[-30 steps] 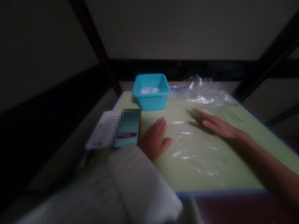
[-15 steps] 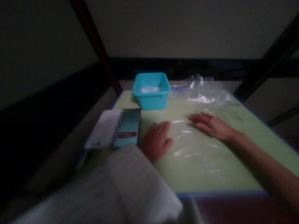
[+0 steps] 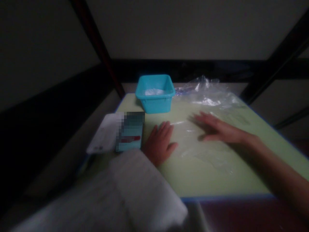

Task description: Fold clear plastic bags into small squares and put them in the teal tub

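A clear plastic sheet or bag (image 3: 193,137) lies spread on the pale green tabletop (image 3: 217,183). My left hand (image 3: 159,143) rests flat at its left edge, fingers stretched out and holding nothing. Over its upper right part is my right hand (image 3: 214,127), slightly blurred, with the thumb spread away from the fingers. Whether the right fingertips touch the plastic, I cannot tell. Close to the left hand lies a book or box with a pixelated cover (image 3: 131,129), a red mark on its lower part.
At the back stands a turquoise plastic basket (image 3: 156,104) with something whitish inside. Crumpled clear plastic (image 3: 210,93) is heaped at the back right. A white flat item (image 3: 103,135) lies left of the pixelated one. A wall rises behind the table.
My right hand has lifted slightly and its thumb has opened away from the fingers. The plastic sheet's near edge has shifted away from me. The left hand has barely moved.
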A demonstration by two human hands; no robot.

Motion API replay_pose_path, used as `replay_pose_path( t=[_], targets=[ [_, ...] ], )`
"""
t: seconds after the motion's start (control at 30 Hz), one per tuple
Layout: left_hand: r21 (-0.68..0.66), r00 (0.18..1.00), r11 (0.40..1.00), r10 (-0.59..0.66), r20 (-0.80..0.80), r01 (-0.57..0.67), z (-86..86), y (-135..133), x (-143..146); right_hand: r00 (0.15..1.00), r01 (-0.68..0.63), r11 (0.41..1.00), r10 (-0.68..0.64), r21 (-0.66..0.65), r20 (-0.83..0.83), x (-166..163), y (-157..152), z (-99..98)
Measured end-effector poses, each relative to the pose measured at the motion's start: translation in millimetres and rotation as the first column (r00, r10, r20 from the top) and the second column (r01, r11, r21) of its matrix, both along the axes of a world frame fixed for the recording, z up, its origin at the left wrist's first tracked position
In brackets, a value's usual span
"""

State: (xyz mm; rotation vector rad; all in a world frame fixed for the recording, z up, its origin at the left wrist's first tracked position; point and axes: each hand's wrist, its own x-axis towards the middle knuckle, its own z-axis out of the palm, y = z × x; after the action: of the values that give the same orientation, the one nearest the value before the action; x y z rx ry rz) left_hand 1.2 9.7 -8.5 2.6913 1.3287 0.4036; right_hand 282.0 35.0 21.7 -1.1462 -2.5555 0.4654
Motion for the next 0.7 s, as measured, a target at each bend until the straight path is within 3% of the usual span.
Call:
replay_pose_path(
  t=[0.1,0.2,0.3,0.4,0.5,0.6,0.7],
  targets=[
    [0.058,0.995,0.998,-0.037,0.097,0.032,1.8,-1.6,-0.1,0.995,-0.101,0.984,0.097,-0.144,-0.034,-4.2,-13.2,18.2],
    [0.079,0.978,0.995,-0.083,0.193,0.069,3.7,-5.2,1.4,0.981,-0.164,0.901,0.193,-0.401,0.031,-7.6,-32.6,33.7],
    [0.059,0.960,0.996,-0.085,0.266,0.072,3.6,-7.8,2.8,0.954,-0.118,0.826,0.248,-0.550,0.167,-8.8,-51.3,41.2],
    [0.045,0.944,0.996,-0.082,0.320,0.071,2.6,-7.9,2.7,0.937,-0.026,0.832,0.213,-0.553,0.277,-7.8,-60.9,41.0],
    [0.042,0.930,0.990,-0.138,0.342,0.131,3.1,-7.5,2.1,0.936,-0.059,0.843,0.233,-0.535,0.264,-5.0,-61.1,36.8],
    [0.050,0.902,0.956,-0.290,0.319,0.290,5.0,-8.6,2.7,0.939,-0.143,0.853,0.277,-0.502,0.204,-3.0,-57.5,33.1],
    [0.058,0.835,0.878,-0.471,0.284,0.475,6.5,-10.8,4.7,0.940,-0.178,0.857,0.294,-0.484,0.176,-2.7,-54.8,33.2]
  ],
)
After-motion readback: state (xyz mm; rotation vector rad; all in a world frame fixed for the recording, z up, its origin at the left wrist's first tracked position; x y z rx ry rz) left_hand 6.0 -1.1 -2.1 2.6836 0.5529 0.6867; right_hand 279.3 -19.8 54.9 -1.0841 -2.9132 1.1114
